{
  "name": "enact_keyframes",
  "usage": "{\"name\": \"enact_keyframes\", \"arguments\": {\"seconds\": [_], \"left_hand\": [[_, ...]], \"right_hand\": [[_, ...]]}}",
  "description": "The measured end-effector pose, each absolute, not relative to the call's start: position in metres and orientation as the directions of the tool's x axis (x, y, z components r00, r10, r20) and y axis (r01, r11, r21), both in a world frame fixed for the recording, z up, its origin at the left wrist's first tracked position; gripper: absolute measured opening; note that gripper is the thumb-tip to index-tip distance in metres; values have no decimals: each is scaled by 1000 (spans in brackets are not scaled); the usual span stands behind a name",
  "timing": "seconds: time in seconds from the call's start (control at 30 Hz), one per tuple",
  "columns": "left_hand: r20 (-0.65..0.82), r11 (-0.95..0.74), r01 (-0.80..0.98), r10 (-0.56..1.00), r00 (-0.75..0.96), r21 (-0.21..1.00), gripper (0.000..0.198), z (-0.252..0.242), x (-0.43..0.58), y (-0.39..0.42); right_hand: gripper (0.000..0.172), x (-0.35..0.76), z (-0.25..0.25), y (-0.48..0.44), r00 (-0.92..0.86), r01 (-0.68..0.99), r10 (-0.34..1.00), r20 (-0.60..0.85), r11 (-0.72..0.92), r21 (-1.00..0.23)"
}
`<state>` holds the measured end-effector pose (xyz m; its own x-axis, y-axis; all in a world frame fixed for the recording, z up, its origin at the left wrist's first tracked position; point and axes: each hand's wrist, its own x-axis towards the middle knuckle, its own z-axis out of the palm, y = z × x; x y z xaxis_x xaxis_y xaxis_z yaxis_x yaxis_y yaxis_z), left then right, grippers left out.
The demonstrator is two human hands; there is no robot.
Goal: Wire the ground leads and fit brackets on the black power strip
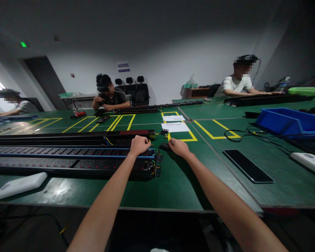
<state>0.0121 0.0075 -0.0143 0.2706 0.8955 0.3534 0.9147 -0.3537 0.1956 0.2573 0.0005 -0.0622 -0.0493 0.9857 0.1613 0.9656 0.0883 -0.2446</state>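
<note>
Several long black power strips (68, 154) lie side by side on the green table (173, 185), their open ends pointing right. My left hand (139, 145) is closed on the right end of one strip, where yellow and blue wires show. My right hand (179, 147) is closed on a small black part (164, 146) just off that end. A second small black part (164, 132) lies a little farther back.
A black phone (248, 166) lies to the right, a white device (19, 185) at the front left, another white device (308, 162) far right. A blue bin (291, 122) and black cable (238, 134) sit behind. Three other people sit at the far tables.
</note>
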Motion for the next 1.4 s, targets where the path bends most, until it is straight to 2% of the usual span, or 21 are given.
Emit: {"name": "enact_keyframes", "arguments": {"seconds": [1.4], "left_hand": [[358,-357,911,894,271,203,21,-15,12,8]], "right_hand": [[30,257,-64,1,-56,970,981,185,97,-222]]}}
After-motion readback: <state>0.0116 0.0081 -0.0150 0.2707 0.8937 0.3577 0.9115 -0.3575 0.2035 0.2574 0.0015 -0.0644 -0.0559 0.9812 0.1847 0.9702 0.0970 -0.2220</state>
